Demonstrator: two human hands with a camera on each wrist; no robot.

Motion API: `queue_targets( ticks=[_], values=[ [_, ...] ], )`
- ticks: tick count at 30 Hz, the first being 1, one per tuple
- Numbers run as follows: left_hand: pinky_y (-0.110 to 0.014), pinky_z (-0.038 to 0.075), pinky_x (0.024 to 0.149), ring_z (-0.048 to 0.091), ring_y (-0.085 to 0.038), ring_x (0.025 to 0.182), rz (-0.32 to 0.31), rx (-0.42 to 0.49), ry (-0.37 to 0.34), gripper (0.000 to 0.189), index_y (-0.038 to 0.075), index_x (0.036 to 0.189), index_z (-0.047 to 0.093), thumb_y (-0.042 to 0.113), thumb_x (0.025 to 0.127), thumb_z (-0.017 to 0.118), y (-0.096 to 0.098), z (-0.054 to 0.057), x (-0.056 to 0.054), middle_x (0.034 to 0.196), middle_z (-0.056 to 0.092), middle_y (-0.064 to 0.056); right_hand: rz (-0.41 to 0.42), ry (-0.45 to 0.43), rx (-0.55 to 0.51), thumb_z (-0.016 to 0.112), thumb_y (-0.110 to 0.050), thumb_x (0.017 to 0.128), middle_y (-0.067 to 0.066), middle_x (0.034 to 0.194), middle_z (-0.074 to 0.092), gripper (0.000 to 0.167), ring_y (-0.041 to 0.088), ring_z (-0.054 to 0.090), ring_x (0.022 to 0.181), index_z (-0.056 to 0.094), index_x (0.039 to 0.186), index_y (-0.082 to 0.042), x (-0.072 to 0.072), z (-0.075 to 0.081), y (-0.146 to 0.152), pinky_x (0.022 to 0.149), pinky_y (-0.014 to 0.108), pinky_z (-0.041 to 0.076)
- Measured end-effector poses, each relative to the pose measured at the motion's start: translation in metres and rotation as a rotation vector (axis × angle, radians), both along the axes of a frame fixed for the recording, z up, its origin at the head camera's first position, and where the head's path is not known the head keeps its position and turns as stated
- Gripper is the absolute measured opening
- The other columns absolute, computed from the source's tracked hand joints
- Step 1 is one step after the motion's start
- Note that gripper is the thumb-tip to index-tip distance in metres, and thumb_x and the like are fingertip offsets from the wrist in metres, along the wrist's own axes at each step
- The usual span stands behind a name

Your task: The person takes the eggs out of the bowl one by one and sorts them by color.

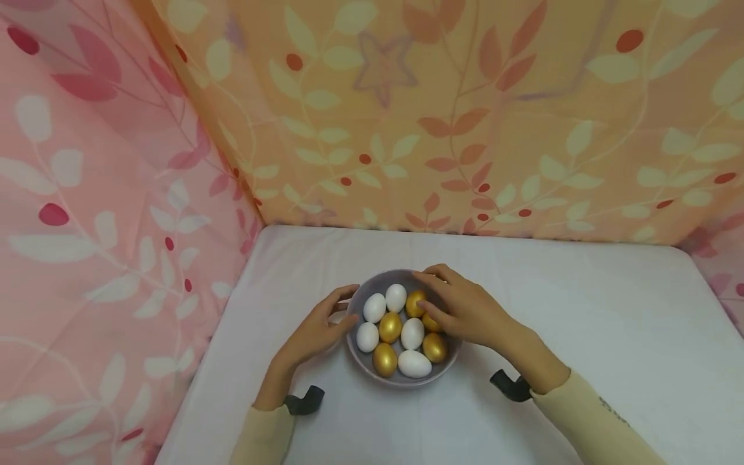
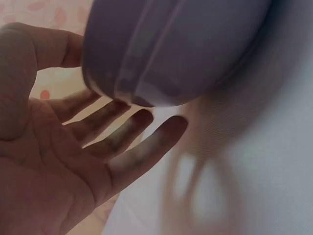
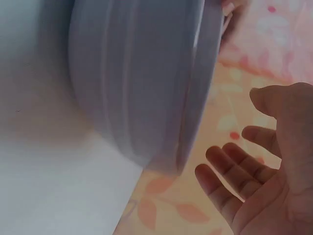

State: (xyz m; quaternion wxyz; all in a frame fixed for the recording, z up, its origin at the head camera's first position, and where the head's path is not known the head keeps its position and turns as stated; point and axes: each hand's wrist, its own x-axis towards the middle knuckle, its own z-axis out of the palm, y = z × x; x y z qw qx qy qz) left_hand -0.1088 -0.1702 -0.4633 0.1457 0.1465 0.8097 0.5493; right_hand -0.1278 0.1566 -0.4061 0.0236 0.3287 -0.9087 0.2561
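Observation:
A round grey-purple bowl [image 1: 401, 382] stands on the white table, with several white eggs [image 1: 413, 333] and gold eggs [image 1: 390, 327] inside it. My left hand [image 1: 321, 330] is at the bowl's left side, its thumb over the rim and its fingers along the outer wall. In the left wrist view, that thumb tip is hidden behind the rim of the bowl [image 2: 161, 49]. Above the bowl's right side hovers my right hand [image 1: 465, 307], thumb and fingers spread, partly covering a gold egg [image 1: 431, 323]. The right wrist view shows that hand [image 3: 264, 171] apart from the bowl, holding nothing.
A white cloth covers the table [image 1: 616, 336] around the bowl. Patterned orange fabric [image 1: 442, 129] hangs behind it, and pink fabric [image 1: 104, 258] hangs along the left. Black pieces [image 1: 305, 401] are worn at both wrists.

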Motion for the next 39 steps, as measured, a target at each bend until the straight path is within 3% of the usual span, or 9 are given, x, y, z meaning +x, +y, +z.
queue_targets(
  ticks=[3, 8, 17, 23, 28, 34, 39],
  values=[
    [-0.042, 0.056, 0.108, 0.052, -0.041, 0.147, -0.032, 0.045, -0.019, 0.063, 0.021, 0.161, 0.041, 0.015, 0.104, 0.067, -0.005, -0.004, 0.001, 0.165, 0.045, -0.013, 0.074, -0.036, 0.012, 0.071, -0.031, 0.102, 0.007, 0.14, 0.062, 0.051, 0.023, 0.069, 0.118, 0.06, 0.149, -0.012, -0.005, 0.002, -0.01, 0.097, 0.045, 0.061],
    [-0.028, 0.057, 0.103, 0.052, -0.04, 0.147, -0.047, 0.089, -0.041, 0.066, 0.025, 0.16, 0.041, 0.011, 0.102, 0.069, -0.011, -0.01, -0.001, 0.165, 0.044, -0.013, 0.167, -0.007, 0.05, 0.073, -0.027, 0.101, 0.008, 0.138, 0.064, 0.048, 0.022, 0.069, 0.118, 0.063, 0.145, -0.01, -0.012, 0.005, -0.028, 0.097, 0.042, 0.06],
    [-0.026, 0.055, 0.104, 0.047, -0.041, 0.151, -0.081, 0.106, -0.088, 0.069, 0.023, 0.163, 0.036, 0.01, 0.103, 0.068, -0.01, -0.004, 0.008, 0.168, 0.039, -0.013, 0.288, -0.022, 0.191, 0.075, -0.017, 0.099, 0.009, 0.14, 0.063, 0.039, 0.024, 0.066, 0.127, 0.069, 0.136, -0.011, -0.013, 0.012, -0.056, 0.106, 0.042, 0.057],
    [-0.026, 0.055, 0.104, 0.044, -0.043, 0.152, -0.102, 0.149, -0.092, 0.069, 0.022, 0.164, 0.034, 0.007, 0.104, 0.065, -0.011, -0.001, 0.001, 0.168, 0.037, -0.014, 0.408, -0.008, 0.243, 0.072, -0.008, 0.098, 0.005, 0.132, 0.067, 0.034, 0.02, 0.068, 0.122, 0.07, 0.132, -0.01, -0.027, 0.015, -0.075, 0.101, 0.036, 0.058],
    [-0.024, 0.054, 0.104, 0.045, -0.042, 0.152, -0.103, 0.172, -0.076, 0.069, 0.022, 0.164, 0.035, 0.009, 0.104, 0.067, -0.011, -0.001, -0.007, 0.168, 0.037, -0.013, 0.422, -0.055, 0.309, 0.07, -0.005, 0.097, 0.006, 0.139, 0.069, 0.038, 0.024, 0.065, 0.131, 0.07, 0.134, -0.014, -0.039, 0.017, -0.089, 0.109, 0.04, 0.055],
    [-0.023, 0.054, 0.103, 0.044, -0.042, 0.152, -0.111, 0.18, -0.095, 0.07, 0.021, 0.164, 0.034, 0.013, 0.104, 0.069, -0.01, -0.005, -0.006, 0.168, 0.036, -0.014, 0.439, -0.114, 0.474, 0.069, -0.004, 0.098, 0.004, 0.138, 0.068, 0.038, 0.023, 0.068, 0.122, 0.071, 0.135, -0.016, -0.041, 0.012, -0.099, 0.104, 0.04, 0.057],
    [-0.022, 0.053, 0.104, 0.046, -0.04, 0.152, -0.111, 0.166, -0.094, 0.069, 0.025, 0.163, 0.036, 0.016, 0.104, 0.069, -0.01, -0.006, -0.006, 0.168, 0.038, -0.011, 0.425, -0.132, 0.56, 0.079, -0.004, 0.092, 0.002, 0.138, 0.066, 0.044, 0.022, 0.065, 0.122, 0.073, 0.132, -0.019, -0.042, 0.01, -0.103, 0.105, 0.041, 0.056]
  ],
)
